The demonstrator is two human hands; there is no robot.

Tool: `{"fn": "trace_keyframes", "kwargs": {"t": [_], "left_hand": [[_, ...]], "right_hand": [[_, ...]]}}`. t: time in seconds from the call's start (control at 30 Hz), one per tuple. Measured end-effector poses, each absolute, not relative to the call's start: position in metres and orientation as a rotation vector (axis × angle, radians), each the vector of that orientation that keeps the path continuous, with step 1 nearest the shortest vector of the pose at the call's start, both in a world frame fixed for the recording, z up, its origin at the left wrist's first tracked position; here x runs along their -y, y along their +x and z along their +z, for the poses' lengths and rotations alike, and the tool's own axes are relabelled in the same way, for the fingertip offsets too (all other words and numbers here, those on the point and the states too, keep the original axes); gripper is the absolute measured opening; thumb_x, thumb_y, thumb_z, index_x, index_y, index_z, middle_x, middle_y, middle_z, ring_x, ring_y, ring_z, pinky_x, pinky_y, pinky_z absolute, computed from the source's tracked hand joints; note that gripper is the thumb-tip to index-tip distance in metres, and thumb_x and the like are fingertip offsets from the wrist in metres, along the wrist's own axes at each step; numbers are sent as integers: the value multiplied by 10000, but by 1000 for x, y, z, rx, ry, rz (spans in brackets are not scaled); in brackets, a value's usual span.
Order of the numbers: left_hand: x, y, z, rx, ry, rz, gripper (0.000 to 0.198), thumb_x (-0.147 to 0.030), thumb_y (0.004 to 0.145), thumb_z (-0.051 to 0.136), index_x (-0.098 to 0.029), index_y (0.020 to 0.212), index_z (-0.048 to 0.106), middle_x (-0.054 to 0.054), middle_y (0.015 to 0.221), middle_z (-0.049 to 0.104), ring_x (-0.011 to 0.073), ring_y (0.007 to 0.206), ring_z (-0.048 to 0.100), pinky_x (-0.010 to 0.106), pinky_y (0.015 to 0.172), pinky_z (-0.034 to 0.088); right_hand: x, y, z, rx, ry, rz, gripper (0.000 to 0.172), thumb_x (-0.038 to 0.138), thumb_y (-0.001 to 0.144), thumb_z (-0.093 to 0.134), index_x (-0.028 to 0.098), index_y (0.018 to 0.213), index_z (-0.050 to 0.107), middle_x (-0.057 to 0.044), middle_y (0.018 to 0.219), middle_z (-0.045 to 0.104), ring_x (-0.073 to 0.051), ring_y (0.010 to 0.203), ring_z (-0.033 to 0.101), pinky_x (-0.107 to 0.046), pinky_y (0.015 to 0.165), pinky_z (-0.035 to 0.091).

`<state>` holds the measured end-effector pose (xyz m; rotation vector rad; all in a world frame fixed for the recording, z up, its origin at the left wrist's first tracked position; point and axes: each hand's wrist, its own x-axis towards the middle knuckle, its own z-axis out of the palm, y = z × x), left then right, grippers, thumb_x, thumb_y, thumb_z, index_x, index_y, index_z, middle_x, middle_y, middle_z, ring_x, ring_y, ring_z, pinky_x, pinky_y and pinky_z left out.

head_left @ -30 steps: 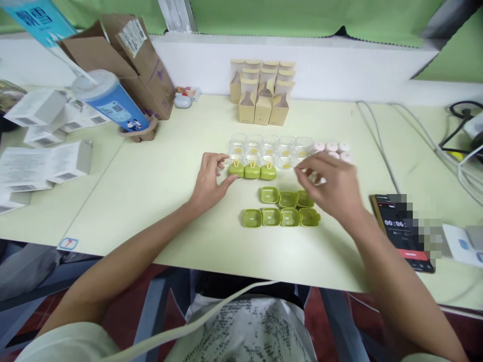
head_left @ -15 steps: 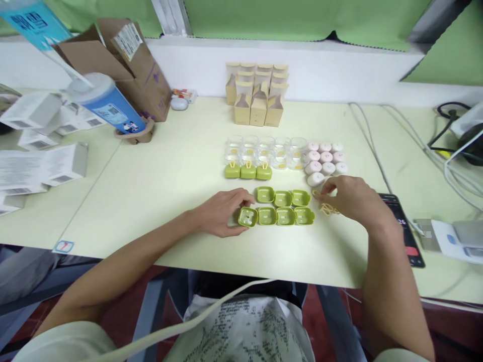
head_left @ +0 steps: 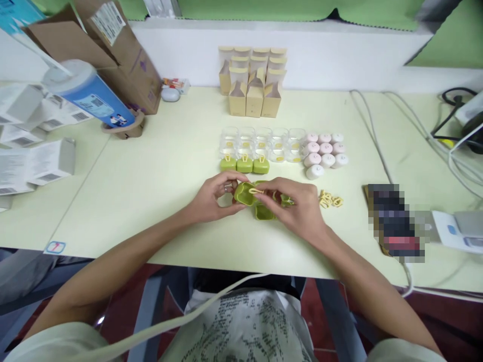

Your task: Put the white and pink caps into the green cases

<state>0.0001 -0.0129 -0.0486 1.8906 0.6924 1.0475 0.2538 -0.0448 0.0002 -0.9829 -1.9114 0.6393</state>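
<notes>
My left hand (head_left: 217,197) is closed around a small green plastic cup (head_left: 243,194), tilted with its hollow side facing right. Between the thumb and fingers of my right hand (head_left: 296,206) is a yellow loop (head_left: 255,191), held at the cup's opening. Other green cups lie beneath and behind my right hand; one cup (head_left: 264,212) shows below its fingers, and the rest are mostly hidden. To the right of that hand is a small heap of yellow loops (head_left: 331,199). Behind my hands stand green caps with yellow loops on top (head_left: 244,165), three in a row.
Clear cups (head_left: 262,143) and white and pink rounded pieces (head_left: 325,149) stand in rows further back. Open cardboard boxes (head_left: 254,98) are by the wall. A phone (head_left: 394,218) lies at right near cables. White boxes (head_left: 49,161) and a blue cup (head_left: 101,103) are at left.
My right hand has moved left from the heap with a yellow loop. My left hand has raised and tilted the green cup. The view has shifted slightly.
</notes>
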Motion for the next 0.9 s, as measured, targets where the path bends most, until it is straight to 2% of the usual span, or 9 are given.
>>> {"fn": "trace_keyframes", "kwargs": {"t": [0.1,0.17,0.37,0.53,0.7,0.9], "left_hand": [[14,1,-48,-664,1848,1045,499,-330,919,933,-268,1376,744,136,1312,758,204,1120,770,323,941,686],[14,2,-46,-654,1840,1047,497,-336,908,949,-273,1366,768,143,1319,771,222,1159,781,324,937,697],[11,1,-43,-624,1811,1022,516,-332,883,975,-310,1369,802,142,1324,782,240,1221,785,338,962,713],[11,2,-43,-619,1849,991,503,-346,871,986,-300,1346,827,128,1263,803,223,1145,799,320,928,704],[7,4,-47,-634,1934,993,524,-428,863,989,-284,1343,834,107,1153,832,213,1013,782,355,904,675],[7,8,-46,-642,1896,993,511,-485,908,944,-300,1370,830,105,1191,839,216,1033,788,374,945,662]], "right_hand": [[47,247,-8,2008,-967,465,110,238,1056,752,223,1027,858,-53,917,862,-191,778,759,-346,722,618],[46,245,-12,2024,-966,400,144,234,1065,725,227,1036,867,-56,882,851,-197,770,737,-356,720,609],[45,243,-19,2077,-926,390,226,252,1096,669,254,1002,875,-61,895,845,-208,802,729,-378,740,604],[45,242,-23,2143,-860,374,290,203,1095,647,228,884,844,-60,846,800,-198,802,681,-349,720,573],[46,241,-27,2152,-863,375,345,209,1122,602,233,862,827,-57,819,763,-199,804,662,-353,723,565],[46,242,-28,2075,-877,310,257,178,1112,634,220,960,837,-62,878,821,-204,816,699,-357,747,591]]}}
